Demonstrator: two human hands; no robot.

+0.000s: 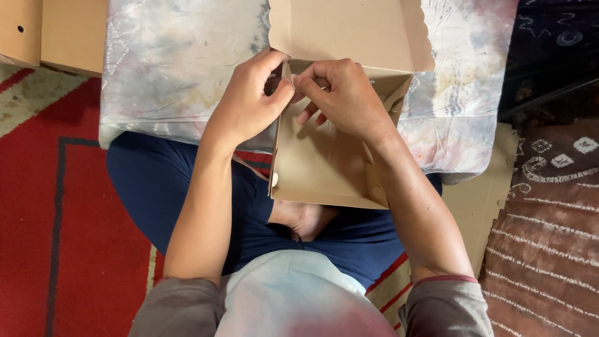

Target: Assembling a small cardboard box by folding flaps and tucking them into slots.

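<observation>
Starting at the left edge, two finished boxes (50, 31) sit on the red rug (37, 218), set out of the way of the work. Next comes a pale tie-dyed cushion (168, 68), laid in front of the seated person like a low table, which lets the half-folded box (327, 159) rest its far end on it while the near end hangs over the lap. The left hand (249, 100) pinches the upper edge of the box's left wall, thumb and fingers closed on the cardboard, seemingly to keep that wall upright. Just beside it, almost touching, the right hand (346, 97) curls over the same corner, fingers (309, 112) tucked down inside and closed on a flap, as though pressing it into the fold. Behind both hands the lid (349, 28) stands open and leans away, leaving the inside free to reach. Further right, a stack of flat blanks (483, 200) lies under the right forearm, close to hand, and a brown patterned cloth (549, 206) covers the floor beyond.
</observation>
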